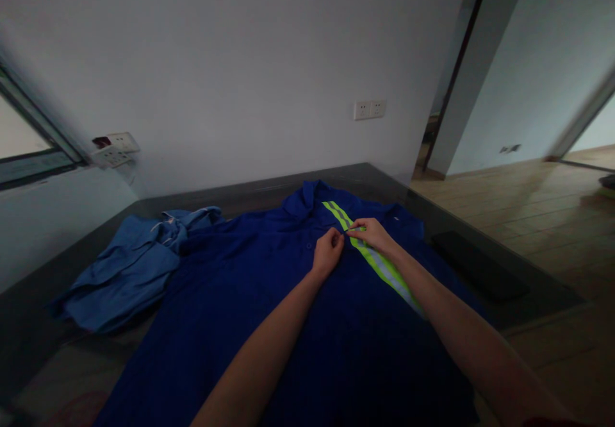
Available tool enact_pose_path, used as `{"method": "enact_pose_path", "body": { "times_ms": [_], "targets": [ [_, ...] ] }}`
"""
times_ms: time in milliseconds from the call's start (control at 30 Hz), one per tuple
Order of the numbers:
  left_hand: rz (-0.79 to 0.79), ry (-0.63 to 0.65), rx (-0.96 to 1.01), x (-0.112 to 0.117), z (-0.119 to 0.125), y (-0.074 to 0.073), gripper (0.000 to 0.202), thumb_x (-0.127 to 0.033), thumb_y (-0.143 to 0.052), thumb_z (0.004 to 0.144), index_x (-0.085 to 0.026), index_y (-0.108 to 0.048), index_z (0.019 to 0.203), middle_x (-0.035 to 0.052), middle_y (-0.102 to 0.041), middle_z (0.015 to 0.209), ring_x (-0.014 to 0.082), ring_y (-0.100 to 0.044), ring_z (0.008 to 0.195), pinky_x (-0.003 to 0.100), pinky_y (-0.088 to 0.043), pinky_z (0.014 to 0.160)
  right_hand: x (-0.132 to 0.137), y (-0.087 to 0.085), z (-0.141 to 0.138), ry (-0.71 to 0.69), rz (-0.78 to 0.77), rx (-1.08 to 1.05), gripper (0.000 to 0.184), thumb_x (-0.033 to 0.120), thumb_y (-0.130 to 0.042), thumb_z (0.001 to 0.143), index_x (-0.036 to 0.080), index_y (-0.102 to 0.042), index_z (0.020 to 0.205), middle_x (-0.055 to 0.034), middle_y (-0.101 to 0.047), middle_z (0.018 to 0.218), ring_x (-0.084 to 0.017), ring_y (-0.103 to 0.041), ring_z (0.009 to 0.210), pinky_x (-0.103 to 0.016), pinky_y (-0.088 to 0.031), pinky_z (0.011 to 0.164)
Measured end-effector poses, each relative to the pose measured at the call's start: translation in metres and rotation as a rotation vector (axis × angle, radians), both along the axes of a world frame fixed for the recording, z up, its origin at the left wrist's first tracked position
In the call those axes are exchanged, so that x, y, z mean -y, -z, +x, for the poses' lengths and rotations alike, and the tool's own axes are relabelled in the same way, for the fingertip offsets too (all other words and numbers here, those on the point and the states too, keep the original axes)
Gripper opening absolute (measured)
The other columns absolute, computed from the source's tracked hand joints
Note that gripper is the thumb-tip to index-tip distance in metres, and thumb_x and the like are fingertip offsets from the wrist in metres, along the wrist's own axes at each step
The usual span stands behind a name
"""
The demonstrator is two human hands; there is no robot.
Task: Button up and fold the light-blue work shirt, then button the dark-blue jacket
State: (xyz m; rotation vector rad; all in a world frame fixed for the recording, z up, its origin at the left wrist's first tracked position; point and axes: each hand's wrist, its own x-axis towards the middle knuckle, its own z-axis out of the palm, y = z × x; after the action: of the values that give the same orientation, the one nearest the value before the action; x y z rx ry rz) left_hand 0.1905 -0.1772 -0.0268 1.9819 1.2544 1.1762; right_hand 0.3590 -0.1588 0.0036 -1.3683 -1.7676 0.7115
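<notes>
The left hand has its grip closed, fingers curled in and pinching a small fold of cloth at the front opening of the dark blue shirt, just right of the frame's centre. The right hand, touching or nearly touching it on the right, is also closed, thumb and forefinger nipped on the cloth edge where the yellow reflective stripe runs down the chest. The shirt lies spread flat, front up, from the bottom of the frame to the middle, its collar toward the far wall, on a dark tabletop. The cloth looks thin, soft and limp, so it would likely weigh little, sag wherever it is lifted and wrinkle easily. The stitched front edge, the collar and the shoulder seams seem the firmest places to take hold. A crumpled light blue garment lies at the left of the frame, touching the shirt's sleeve. A flat dark object sits on the tabletop at the right, apart from the shirt. Wall sockets show above centre, and a wooden floor at the right.
</notes>
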Motion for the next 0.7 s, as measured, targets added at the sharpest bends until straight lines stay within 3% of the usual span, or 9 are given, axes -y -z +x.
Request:
{"method": "enact_pose_path", "body": {
  "times_ms": [367, 567, 700],
  "targets": [
    [0.018, -0.123, -0.024, 0.003, 0.0, 0.001, 0.015, -0.028, -0.051, 0.087, -0.021, -0.049, 0.074, -0.0033, -0.054, 0.065, 0.0117, -0.052, 0.062, 0.022, -0.034, 0.058, 0.014, -0.01, -0.014, -0.088, 0.265, 0.178, 0.012, 0.028, -0.058, 0.075, 0.017, -0.064, 0.075, -0.0026, -0.068, 0.076, -0.017, -0.062, 0.073, -0.026, -0.042, 0.071],
    [0.035, -0.036, 0.195, 0.0, 0.002, -0.001, 0.007, -0.023, -0.057, 0.082, -0.018, -0.055, 0.079, -0.0024, -0.059, 0.071, 0.0105, -0.055, 0.064, 0.021, -0.042, 0.062, 0.011, -0.006, -0.012, -0.052, 0.31, 0.145, 0.009, 0.025, -0.058, 0.076, 0.018, -0.063, 0.075, -0.0035, -0.069, 0.078, -0.019, -0.064, 0.076, -0.027, -0.043, 0.072],
    [0.0, -0.053, 0.359, -0.002, 0.004, 0.0, 0.006, -0.017, -0.062, 0.076, -0.016, -0.058, 0.081, 0.0012, -0.064, 0.078, 0.012, -0.06, 0.07, 0.023, -0.048, 0.069, 0.013, -0.006, -0.013, -0.063, 0.322, 0.181, 0.009, 0.023, -0.057, 0.077, 0.018, -0.063, 0.076, -0.0037, -0.069, 0.079, -0.019, -0.064, 0.077, -0.028, -0.043, 0.072]
  ]
}}
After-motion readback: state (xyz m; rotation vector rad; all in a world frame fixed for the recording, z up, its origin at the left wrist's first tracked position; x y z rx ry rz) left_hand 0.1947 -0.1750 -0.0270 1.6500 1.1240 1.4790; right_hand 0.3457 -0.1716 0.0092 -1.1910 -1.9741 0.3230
